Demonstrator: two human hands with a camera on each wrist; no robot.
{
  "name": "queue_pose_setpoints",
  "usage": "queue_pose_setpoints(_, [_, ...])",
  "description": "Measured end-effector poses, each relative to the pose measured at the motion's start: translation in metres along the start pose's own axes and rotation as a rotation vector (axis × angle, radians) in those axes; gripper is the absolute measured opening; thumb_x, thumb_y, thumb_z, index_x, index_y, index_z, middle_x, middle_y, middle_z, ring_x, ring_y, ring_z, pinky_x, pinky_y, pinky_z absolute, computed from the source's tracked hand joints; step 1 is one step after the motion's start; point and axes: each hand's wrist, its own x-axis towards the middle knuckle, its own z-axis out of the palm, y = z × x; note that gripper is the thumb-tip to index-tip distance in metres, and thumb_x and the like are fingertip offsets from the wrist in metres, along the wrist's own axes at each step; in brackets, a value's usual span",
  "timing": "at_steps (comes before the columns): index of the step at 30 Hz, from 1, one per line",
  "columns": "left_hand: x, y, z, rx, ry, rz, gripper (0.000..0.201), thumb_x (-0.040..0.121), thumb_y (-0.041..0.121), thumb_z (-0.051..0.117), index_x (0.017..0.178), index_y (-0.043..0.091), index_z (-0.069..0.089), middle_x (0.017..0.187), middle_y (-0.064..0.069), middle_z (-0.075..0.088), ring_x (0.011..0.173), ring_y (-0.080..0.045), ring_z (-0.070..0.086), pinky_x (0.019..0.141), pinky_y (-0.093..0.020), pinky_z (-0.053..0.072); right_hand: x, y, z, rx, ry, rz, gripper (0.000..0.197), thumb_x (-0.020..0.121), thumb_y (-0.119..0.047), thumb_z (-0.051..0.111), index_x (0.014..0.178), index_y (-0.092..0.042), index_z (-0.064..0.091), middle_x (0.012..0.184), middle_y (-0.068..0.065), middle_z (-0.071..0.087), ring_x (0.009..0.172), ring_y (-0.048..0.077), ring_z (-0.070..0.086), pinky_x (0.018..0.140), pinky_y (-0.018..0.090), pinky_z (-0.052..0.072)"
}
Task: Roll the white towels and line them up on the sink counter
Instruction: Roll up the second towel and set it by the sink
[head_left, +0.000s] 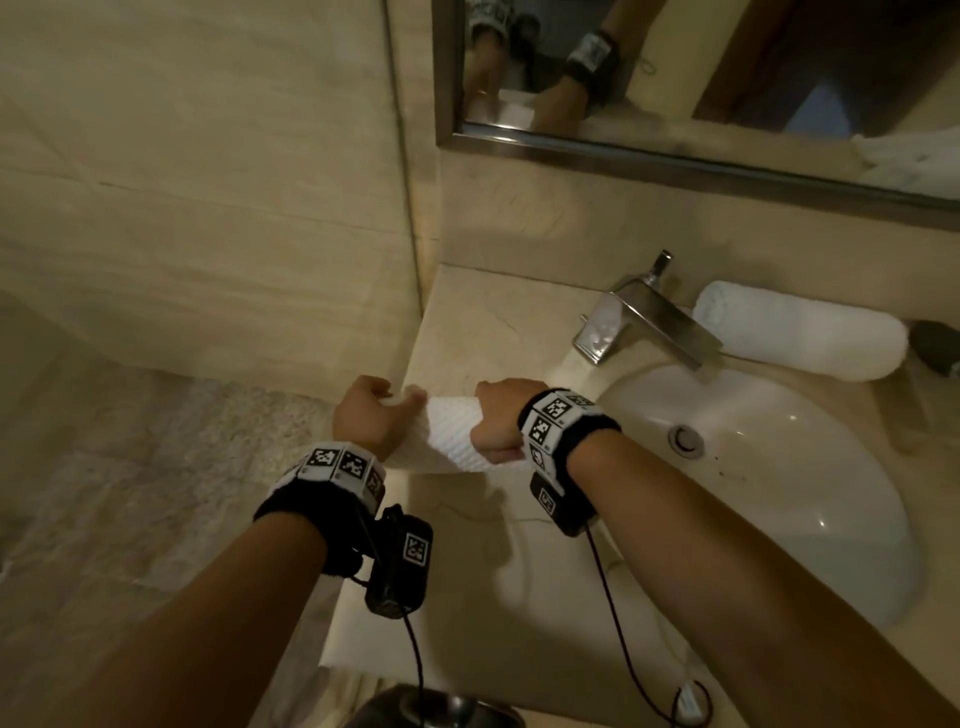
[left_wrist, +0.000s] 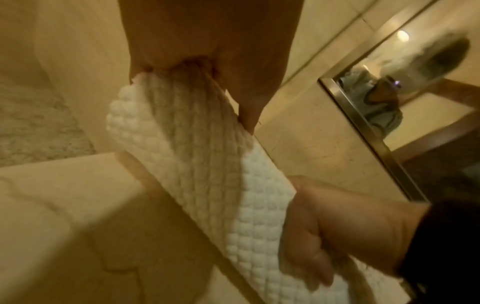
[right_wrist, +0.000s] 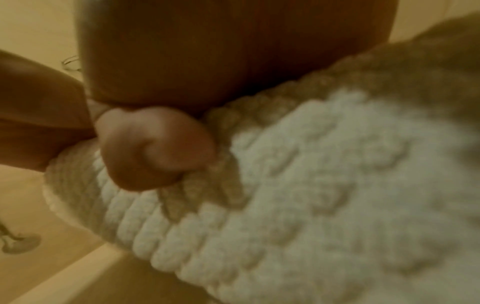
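A rolled white waffle-weave towel (head_left: 449, 434) hangs a little above the beige sink counter (head_left: 467, 322), left of the basin. My left hand (head_left: 371, 415) grips its left end and my right hand (head_left: 501, 421) grips its right end, both with fingers curled round the roll. In the left wrist view the towel (left_wrist: 207, 174) runs diagonally from my left hand (left_wrist: 182, 67) down to my right hand (left_wrist: 337, 226). The right wrist view shows my right hand (right_wrist: 155, 144) curled over the towel (right_wrist: 311, 195), blurred. A second rolled white towel (head_left: 800, 330) lies on the counter behind the faucet.
A chrome faucet (head_left: 644, 317) stands over the white basin (head_left: 753, 467) on the right. The mirror (head_left: 675, 78) hangs above the counter's back. A tiled wall (head_left: 208, 208) closes the left side. A dark object (head_left: 935, 345) sits at the far right.
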Motion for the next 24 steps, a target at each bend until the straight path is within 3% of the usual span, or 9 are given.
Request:
queue_pose_setpoints(2, [-0.003, 0.002, -0.004, -0.067, -0.029, -0.05, 0.064, 0.079, 0.037, 0.075, 0.129, 0.007, 0.048, 0.121, -0.011, 0.063, 0.113, -0.028, 0.058, 0.092, -0.03, 0.043, -0.003, 0.004, 0.004, 0.076, 0.004, 0.012, 0.069, 0.034, -0.016, 0.06, 0.103, -0.012, 0.053, 0.086, 0.006, 0.063, 0.073, 0.026, 0.062, 0.058, 0.032, 0.056])
queue_pose_setpoints(5, [-0.005, 0.003, -0.004, -0.089, -0.049, -0.064, 0.069, 0.077, 0.036, 0.077, 0.131, 0.009, 0.043, 0.122, -0.012, 0.062, 0.113, -0.029, 0.058, 0.095, -0.033, 0.044, -0.006, 0.017, 0.012, 0.36, 0.122, 0.016, 0.083, 0.04, -0.017, 0.073, 0.12, -0.021, 0.052, 0.113, -0.003, 0.056, 0.099, 0.021, 0.058, 0.081, 0.039, 0.056])
queue_pose_setpoints(8, [-0.004, 0.005, -0.003, -0.054, -0.032, -0.124, 0.073, 0.077, 0.045, 0.074, 0.132, 0.004, 0.047, 0.13, -0.017, 0.058, 0.118, -0.031, 0.055, 0.095, -0.033, 0.043, -0.017, 0.037, 0.018, 0.786, 0.286, 0.11, 0.072, 0.046, -0.023, 0.081, 0.114, -0.03, 0.057, 0.123, -0.006, 0.054, 0.111, 0.016, 0.053, 0.095, 0.04, 0.047])
queue_pose_setpoints(11, [-0.001, 0.008, -0.006, -0.056, -0.124, -0.289, 0.08, 0.077, 0.054, 0.071, 0.13, -0.002, 0.053, 0.133, -0.018, 0.056, 0.118, -0.032, 0.056, 0.091, -0.031, 0.044, -0.031, 0.055, 0.032, 1.098, 0.301, 0.251, 0.063, 0.062, -0.036, 0.084, 0.118, -0.026, 0.056, 0.127, -0.002, 0.055, 0.11, 0.018, 0.053, 0.091, 0.035, 0.046])
queue_pose_setpoints(16, [0.01, 0.012, -0.006, -0.211, -0.269, -0.393, 0.062, 0.081, 0.046, 0.07, 0.122, 0.0, 0.06, 0.128, -0.016, 0.059, 0.114, -0.03, 0.058, 0.092, -0.033, 0.045, -0.037, 0.059, 0.049, 1.463, 0.173, 0.379, 0.075, 0.061, -0.058, 0.081, 0.123, -0.037, 0.045, 0.123, -0.003, 0.051, 0.107, 0.02, 0.052, 0.091, 0.046, 0.05])
queue_pose_setpoints(20, [0.014, 0.016, -0.006, -0.181, -0.329, -0.383, 0.061, 0.086, 0.045, 0.064, 0.126, -0.001, 0.058, 0.128, -0.018, 0.058, 0.112, -0.033, 0.056, 0.092, -0.036, 0.043, -0.03, 0.06, 0.05, 1.482, 0.162, 0.501, 0.103, 0.044, -0.077, 0.074, 0.13, -0.028, 0.045, 0.125, 0.002, 0.054, 0.103, 0.023, 0.054, 0.083, 0.044, 0.054])
queue_pose_setpoints(22, [0.014, 0.017, -0.006, -0.173, -0.412, -0.378, 0.058, 0.092, 0.042, 0.056, 0.128, -0.003, 0.055, 0.126, -0.021, 0.056, 0.104, -0.03, 0.053, 0.087, -0.034, 0.039, -0.029, 0.06, 0.051, 1.472, 0.145, 0.521, 0.105, 0.041, -0.08, 0.071, 0.128, -0.026, 0.047, 0.123, 0.003, 0.055, 0.103, 0.024, 0.056, 0.084, 0.043, 0.054])
queue_pose_setpoints(24, [0.016, 0.018, -0.006, -0.178, -0.473, -0.391, 0.056, 0.095, 0.041, 0.051, 0.13, -0.004, 0.053, 0.123, -0.024, 0.056, 0.107, -0.032, 0.053, 0.083, -0.033, 0.035, -0.029, 0.059, 0.048, 1.496, 0.125, 0.514, 0.098, 0.041, -0.079, 0.072, 0.122, -0.026, 0.054, 0.117, 0.004, 0.059, 0.099, 0.025, 0.058, 0.087, 0.041, 0.053])
